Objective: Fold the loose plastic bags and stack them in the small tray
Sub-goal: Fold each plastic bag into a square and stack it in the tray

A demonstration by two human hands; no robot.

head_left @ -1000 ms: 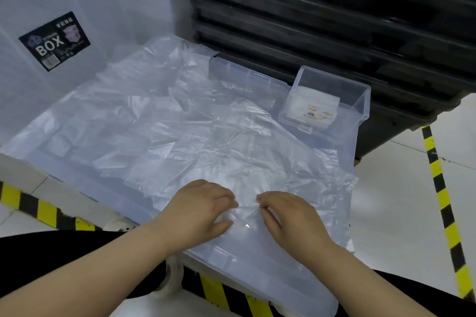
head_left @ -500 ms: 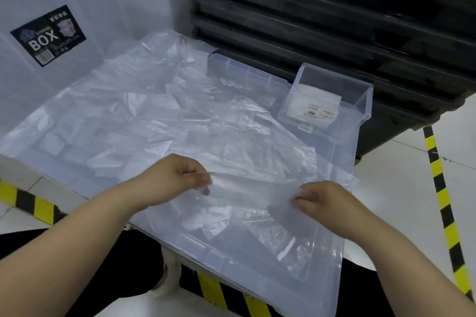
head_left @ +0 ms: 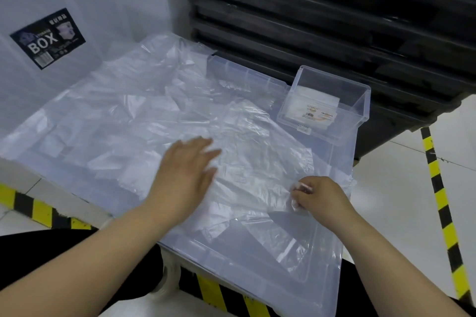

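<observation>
Across a clear bin point(head_left: 322, 273) mid-frame lies the thin, limp, likely slippery plastic bag point(head_left: 257, 159), probably best taken by its edges: left hand point(head_left: 185, 170) flat on it, right hand point(head_left: 319, 195) pinching its right edge.

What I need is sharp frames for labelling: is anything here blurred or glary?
Head view: the left hand is motion-blurred; the right hand, pinching the plastic bag, is sharper; the bag's creases carry soft white glare.
</observation>
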